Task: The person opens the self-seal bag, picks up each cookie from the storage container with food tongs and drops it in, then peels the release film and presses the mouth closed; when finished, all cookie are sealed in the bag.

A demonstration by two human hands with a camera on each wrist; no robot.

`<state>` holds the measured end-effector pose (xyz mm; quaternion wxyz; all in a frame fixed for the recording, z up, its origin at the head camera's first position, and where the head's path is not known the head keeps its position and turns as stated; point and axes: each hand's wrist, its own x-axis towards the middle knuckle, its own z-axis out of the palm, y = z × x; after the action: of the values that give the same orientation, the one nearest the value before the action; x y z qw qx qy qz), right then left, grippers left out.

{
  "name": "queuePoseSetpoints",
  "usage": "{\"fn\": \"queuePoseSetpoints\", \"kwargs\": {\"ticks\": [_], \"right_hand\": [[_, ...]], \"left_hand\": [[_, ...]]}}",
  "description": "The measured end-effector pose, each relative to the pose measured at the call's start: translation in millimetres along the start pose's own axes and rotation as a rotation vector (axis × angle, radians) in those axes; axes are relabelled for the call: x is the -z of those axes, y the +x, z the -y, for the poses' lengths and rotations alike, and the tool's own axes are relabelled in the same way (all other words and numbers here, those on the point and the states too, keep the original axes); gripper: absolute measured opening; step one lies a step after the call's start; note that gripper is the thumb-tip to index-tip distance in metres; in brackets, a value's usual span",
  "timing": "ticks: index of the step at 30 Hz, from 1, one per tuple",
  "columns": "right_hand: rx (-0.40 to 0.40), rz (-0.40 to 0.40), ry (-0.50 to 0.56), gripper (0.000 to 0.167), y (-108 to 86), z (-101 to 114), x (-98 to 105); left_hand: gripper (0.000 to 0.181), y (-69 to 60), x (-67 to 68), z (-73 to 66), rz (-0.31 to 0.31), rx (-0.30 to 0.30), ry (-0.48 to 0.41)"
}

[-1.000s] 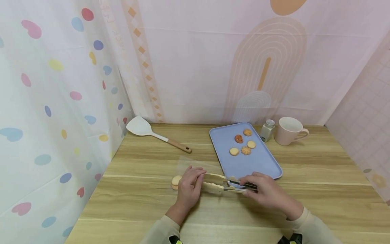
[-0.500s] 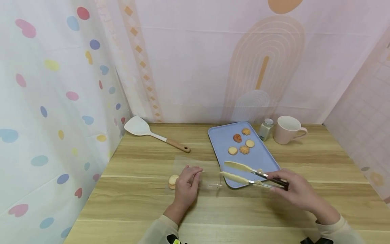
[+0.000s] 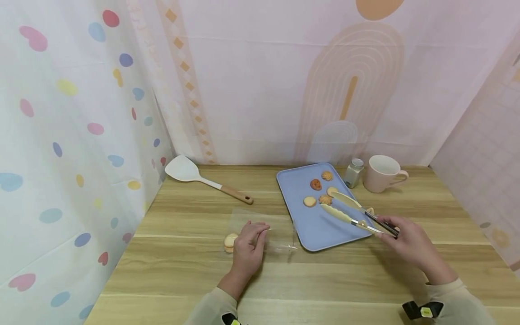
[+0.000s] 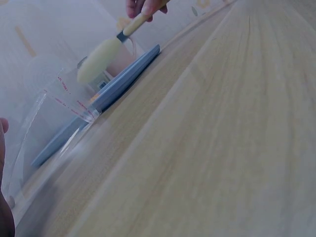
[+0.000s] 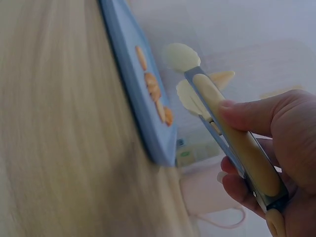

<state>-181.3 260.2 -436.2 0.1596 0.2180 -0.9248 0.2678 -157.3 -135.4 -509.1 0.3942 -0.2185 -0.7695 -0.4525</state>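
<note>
My right hand [image 3: 416, 243] grips a pair of tongs [image 3: 349, 220] whose cream tips stand apart over the blue tray [image 3: 325, 232]. Below the tips lie several cookies [image 3: 309, 201]; in the right wrist view the cookies [image 5: 152, 86] rest on the tray [image 5: 129, 64], beyond them the tongs [image 5: 237, 143]. My left hand [image 3: 248, 246] pinches the edge of a clear plastic bag [image 3: 280, 228], which lies on the table. Inside the bag's left end sit round cookies [image 3: 230, 241], one on another. The left wrist view shows the bag's opening [image 4: 74, 98] propped up near the tray [image 4: 123, 81].
A white spatula [image 3: 183, 169] with a wooden handle lies at the back left. Behind the tray's right edge stand a small glass jar [image 3: 354, 174] and a pink mug [image 3: 381, 174]. Curtains [image 3: 260, 90] hang along the table's back and sides.
My right hand has drawn the tongs out from the bag, moving right and back over the tray, and their tips have spread. My left hand stays at the bag.
</note>
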Motion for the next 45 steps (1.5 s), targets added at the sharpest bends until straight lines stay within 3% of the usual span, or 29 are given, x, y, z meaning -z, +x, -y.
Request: {"fn": "queuePoseSetpoints", "kwargs": {"ticks": [17, 35, 45], "right_hand": [[-0.101, 0.19, 0.017, 0.052, 21.1, -14.2, -12.0], [-0.017, 0.238, 0.039, 0.045, 36.2, -20.2, -9.7], [0.041, 0.21, 0.038, 0.038, 22.4, -17.4, -0.1]], "left_hand": [[0.017, 1.0, 0.2, -1.1, 0.002, -0.022, 0.016], [0.014, 1.2, 0.4, -0.8, 0.018, -0.031, 0.026], [0.017, 2.0, -1.2, 1.8, 0.014, -0.042, 0.032]]}}
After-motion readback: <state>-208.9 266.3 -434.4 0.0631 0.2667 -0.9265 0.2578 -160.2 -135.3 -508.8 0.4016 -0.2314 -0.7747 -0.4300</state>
